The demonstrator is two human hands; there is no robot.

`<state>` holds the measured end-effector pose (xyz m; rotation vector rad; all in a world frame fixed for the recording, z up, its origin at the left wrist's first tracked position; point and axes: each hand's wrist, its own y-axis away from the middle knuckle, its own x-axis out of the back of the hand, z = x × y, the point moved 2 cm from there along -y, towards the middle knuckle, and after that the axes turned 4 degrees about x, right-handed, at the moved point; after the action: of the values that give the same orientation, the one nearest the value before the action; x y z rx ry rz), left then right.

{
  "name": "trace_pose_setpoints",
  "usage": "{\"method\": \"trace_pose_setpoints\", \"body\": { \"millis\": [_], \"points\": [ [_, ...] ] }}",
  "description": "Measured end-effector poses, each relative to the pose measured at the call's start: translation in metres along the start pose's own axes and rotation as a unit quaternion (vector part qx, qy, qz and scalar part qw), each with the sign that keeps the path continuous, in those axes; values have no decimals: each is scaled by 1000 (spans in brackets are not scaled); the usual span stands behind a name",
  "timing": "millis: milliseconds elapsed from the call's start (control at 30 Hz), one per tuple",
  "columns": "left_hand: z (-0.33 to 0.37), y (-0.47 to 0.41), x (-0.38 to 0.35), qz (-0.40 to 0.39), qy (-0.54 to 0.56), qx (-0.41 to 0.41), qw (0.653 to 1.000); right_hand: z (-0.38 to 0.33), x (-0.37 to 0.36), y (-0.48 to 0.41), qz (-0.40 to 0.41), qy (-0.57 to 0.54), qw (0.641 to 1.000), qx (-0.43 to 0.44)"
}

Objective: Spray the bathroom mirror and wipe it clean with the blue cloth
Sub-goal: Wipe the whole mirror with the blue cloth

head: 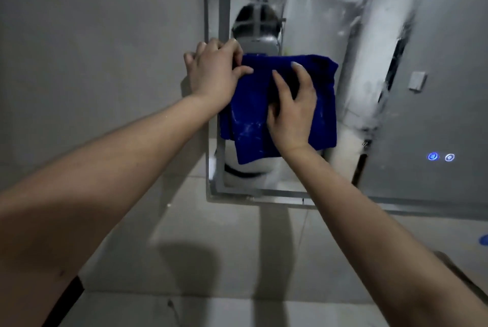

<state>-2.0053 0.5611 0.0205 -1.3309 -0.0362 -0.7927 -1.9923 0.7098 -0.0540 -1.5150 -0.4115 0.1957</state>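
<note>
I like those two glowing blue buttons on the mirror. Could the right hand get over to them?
Probably yes. The right hand presses the blue cloth on the mirror, and only bare, streaky glass lies between it and the buttons lower right.

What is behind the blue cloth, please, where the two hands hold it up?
The mirror: smeared glass shows around the blue cloth. The patch directly behind the cloth is covered, so its state is unseen.
</note>
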Motion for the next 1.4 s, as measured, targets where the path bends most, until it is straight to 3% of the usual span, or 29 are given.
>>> {"method": "trace_pose_setpoints", "body": {
  "millis": [67, 200, 267, 367, 500, 800, 967, 1200, 1400],
  "points": [
    [-3, -6, 2, -25, 13, -1, 1000, 0, -11, -3, -10, 15, 999, 48],
    [-3, -7, 6, -27, 7, -22, 999, -10, -20, -2, -75, 79, 994, 18],
    [-4, 0, 6, 8, -6, -76, 997, -15, -22, -4, -101, 134, 986, 3],
    [-24, 23, -3, 72, 20, -170, 983, -23, -26, -3, -94, 150, 984, -27],
    [-60, 65, -34, 21, 0, -197, 980, -25, -34, 10, -79, 191, 978, -21],
    [-95, 109, -50, -13, -22, -178, 984, -29, -46, 61, -133, 185, 973, 49],
    [-98, 118, -41, -24, -7, -74, 997, -30, -55, 110, -177, 169, 967, 68],
    [-109, 171, -72, -137, -48, -78, 986, -29, -65, 169, -191, 160, 966, 69],
    [-124, 216, -96, -139, -105, -115, 978, -14, -62, 202, -223, 173, 939, 196]
  ]
}}
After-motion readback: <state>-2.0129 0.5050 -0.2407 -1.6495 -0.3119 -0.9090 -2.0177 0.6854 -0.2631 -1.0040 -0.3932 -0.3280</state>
